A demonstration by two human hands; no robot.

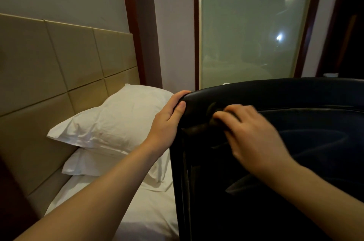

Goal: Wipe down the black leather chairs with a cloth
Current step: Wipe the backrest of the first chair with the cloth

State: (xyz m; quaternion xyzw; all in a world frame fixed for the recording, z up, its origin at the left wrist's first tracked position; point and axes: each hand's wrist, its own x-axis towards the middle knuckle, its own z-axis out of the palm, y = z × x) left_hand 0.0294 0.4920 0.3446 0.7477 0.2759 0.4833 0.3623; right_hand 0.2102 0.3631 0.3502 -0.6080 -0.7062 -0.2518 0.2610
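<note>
Left hand: the left hand (169, 116) grasps the top left corner of the black leather chair (275, 162), fingers curled over the back edge and thumb pressed flat on the near face.
Right hand: the right hand (254, 134) lies blurred on the chair's upper inner face, just right of the left hand; its fingers bend round a dark cloth (211, 117) and press it to the leather.
Cloth: dark, bunched and mostly hidden under the fingers, so its full shape cannot be made out; it touches the chair just below the top rim.
Chair: glossy black, with a curved top rim running rightward from the grasped corner; it fills the lower right of the view.
Bed: a bed with a white sheet (149, 211) lies just left of the chair, touching or nearly touching its side.
Pillows: two white pillows, the upper pillow (116, 120) stacked on the lower pillow (94, 164), left of the chair.
Headboard: a beige panelled headboard (59, 75) stands left of the pillows.
Glass: a frosted glass panel (252, 28) in a dark wood frame rises behind the chair.
</note>
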